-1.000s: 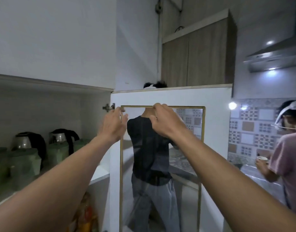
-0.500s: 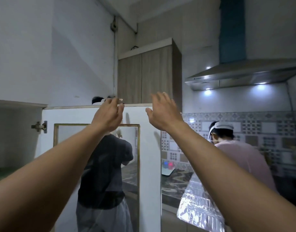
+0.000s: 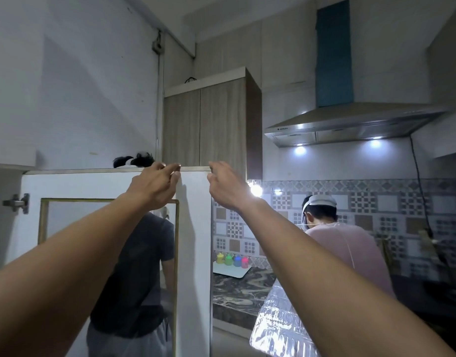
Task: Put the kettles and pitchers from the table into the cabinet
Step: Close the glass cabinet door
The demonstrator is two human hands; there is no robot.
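reaching up with both arms, the person has the left hand [image 3: 154, 184] curled over the top edge of the white cabinet door [image 3: 193, 228], fingers hooked on the rim and thumb on its face, so it grips the door. the right hand [image 3: 225, 188] sits just beside the door's free corner, at about three o'clock from the left one, fingers bent and loosely gathered; whether it pinches the edge or only touches it i cannot tell. both forearms run straight and high from the lower corners, elbows nearly locked.

judging by this, the step in hand is swinging the door, most likely to shut the cabinet. the next move calls for a steady push toward the hinge [image 3: 17, 203] side at nine o'clock. no kettles or pitchers show; the cabinet's inside is out of sight beyond the hinge. another person [image 3: 345, 243] stands at the counter [image 3: 237, 292] near four o'clock.
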